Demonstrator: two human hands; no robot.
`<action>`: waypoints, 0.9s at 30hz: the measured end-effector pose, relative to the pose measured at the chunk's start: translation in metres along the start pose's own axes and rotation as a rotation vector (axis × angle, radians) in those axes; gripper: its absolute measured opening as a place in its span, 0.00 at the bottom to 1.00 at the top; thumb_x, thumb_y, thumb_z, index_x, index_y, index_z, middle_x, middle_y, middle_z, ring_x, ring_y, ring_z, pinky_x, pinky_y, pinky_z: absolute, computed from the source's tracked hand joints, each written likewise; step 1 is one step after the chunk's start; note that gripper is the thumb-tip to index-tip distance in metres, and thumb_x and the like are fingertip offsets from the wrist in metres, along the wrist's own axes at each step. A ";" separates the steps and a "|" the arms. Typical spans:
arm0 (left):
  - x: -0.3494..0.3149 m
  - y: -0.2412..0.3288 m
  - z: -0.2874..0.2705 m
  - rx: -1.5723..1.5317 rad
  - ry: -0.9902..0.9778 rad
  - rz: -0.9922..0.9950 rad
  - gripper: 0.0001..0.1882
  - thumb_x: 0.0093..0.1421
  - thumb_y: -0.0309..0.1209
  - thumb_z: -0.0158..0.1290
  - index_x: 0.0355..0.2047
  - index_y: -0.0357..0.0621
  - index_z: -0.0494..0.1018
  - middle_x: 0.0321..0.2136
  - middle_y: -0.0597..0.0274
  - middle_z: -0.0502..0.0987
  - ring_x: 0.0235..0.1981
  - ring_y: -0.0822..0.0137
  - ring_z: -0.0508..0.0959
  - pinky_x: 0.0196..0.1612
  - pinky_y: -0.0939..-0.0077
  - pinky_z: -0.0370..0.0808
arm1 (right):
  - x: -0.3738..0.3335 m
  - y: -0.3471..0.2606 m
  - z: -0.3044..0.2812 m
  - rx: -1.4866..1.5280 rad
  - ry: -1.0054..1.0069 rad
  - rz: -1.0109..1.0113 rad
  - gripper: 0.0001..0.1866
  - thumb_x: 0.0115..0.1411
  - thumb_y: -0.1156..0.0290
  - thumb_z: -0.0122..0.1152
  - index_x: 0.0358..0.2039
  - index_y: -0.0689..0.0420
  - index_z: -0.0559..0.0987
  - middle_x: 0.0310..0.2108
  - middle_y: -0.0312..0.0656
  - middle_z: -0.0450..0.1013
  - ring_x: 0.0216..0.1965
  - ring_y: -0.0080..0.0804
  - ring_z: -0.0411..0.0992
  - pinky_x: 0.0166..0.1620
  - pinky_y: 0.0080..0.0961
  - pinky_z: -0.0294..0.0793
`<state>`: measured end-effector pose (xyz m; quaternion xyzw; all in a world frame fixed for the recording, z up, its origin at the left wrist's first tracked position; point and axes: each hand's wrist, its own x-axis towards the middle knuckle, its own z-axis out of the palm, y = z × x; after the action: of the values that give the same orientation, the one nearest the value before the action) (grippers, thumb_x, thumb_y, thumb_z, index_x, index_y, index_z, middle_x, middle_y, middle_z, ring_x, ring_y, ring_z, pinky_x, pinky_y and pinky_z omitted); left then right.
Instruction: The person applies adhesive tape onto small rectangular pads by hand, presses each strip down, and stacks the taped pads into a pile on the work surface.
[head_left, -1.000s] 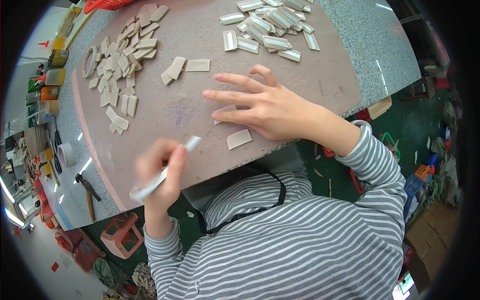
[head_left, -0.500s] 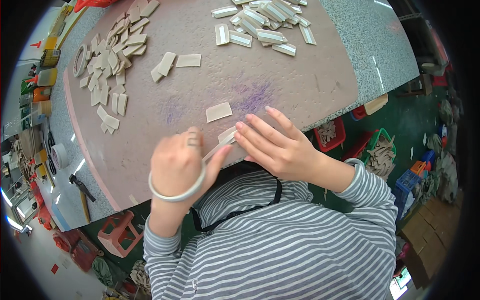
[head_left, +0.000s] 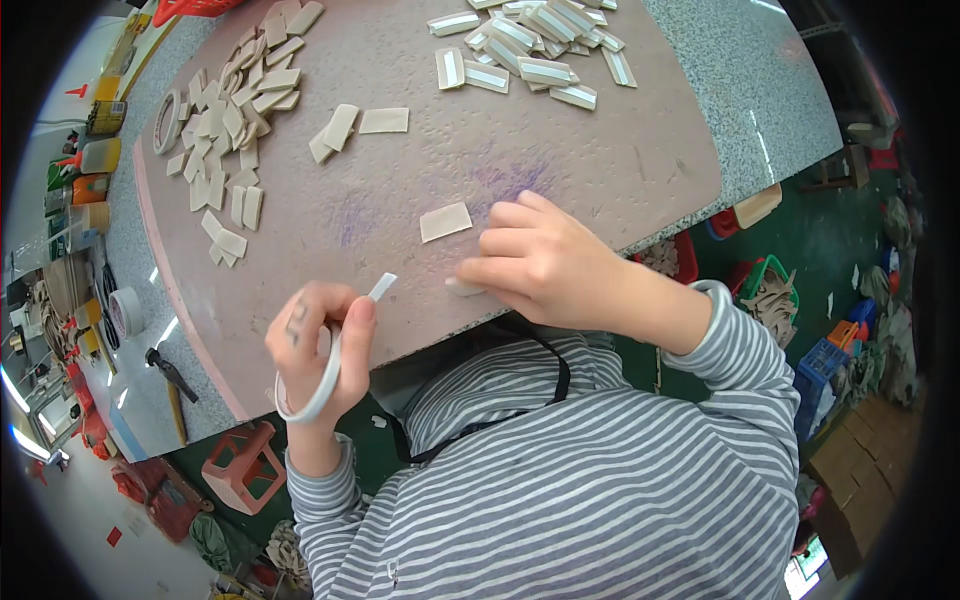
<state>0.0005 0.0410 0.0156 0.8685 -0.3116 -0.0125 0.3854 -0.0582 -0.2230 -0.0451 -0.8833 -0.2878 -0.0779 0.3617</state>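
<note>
My left hand (head_left: 325, 345) is closed in a pinch on white tape. A roll of tape (head_left: 318, 398) hangs like a ring around that hand, and a short free tape end (head_left: 383, 287) sticks up past the thumb. My right hand (head_left: 535, 255) has its fingers curled together at the table's near edge. Under its fingertips shows the edge of a small pale piece (head_left: 465, 288), mostly hidden by the fingers. Just beyond lies a single flat beige rectangular piece (head_left: 446, 222), apart from both hands.
Plain beige pieces (head_left: 250, 95) are heaped at the far left, beside another tape roll (head_left: 167, 122). Pieces with white strips (head_left: 545, 70) form a pile at the far right. A hammer (head_left: 172, 375) lies left on the speckled tabletop. A pink stool (head_left: 240, 465) and filled baskets (head_left: 770, 300) stand below.
My left hand has drawn back to the left, away from the right hand, with a free tape end now showing. My right hand's fingers have gone from stretched out to curled.
</note>
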 end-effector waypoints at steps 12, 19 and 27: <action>0.009 0.018 0.061 0.041 -0.279 -0.089 0.09 0.67 0.30 0.60 0.32 0.38 0.75 0.19 0.57 0.75 0.19 0.58 0.76 0.26 0.69 0.70 | -0.045 -0.031 0.009 -0.298 0.097 0.093 0.23 0.61 0.59 0.69 0.55 0.56 0.84 0.56 0.42 0.78 0.57 0.37 0.73 0.61 0.43 0.66; -0.001 0.008 0.030 0.331 -0.232 0.332 0.14 0.54 0.27 0.69 0.27 0.43 0.71 0.19 0.60 0.69 0.21 0.58 0.72 0.28 0.68 0.67 | -0.035 -0.024 0.010 -0.575 0.047 -0.072 0.23 0.68 0.53 0.60 0.57 0.52 0.83 0.53 0.33 0.78 0.58 0.30 0.73 0.67 0.46 0.57; 0.011 -0.002 0.006 -0.006 0.025 0.099 0.08 0.61 0.24 0.63 0.29 0.41 0.74 0.19 0.62 0.72 0.18 0.62 0.70 0.24 0.68 0.66 | 0.016 0.016 -0.022 -0.377 -0.080 -0.374 0.19 0.54 0.67 0.68 0.46 0.57 0.85 0.30 0.35 0.74 0.36 0.31 0.75 0.45 0.36 0.73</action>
<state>0.0089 0.0316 0.0123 0.8509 -0.3492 0.0165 0.3921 -0.0345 -0.2404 -0.0335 -0.8689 -0.4405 -0.1608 0.1585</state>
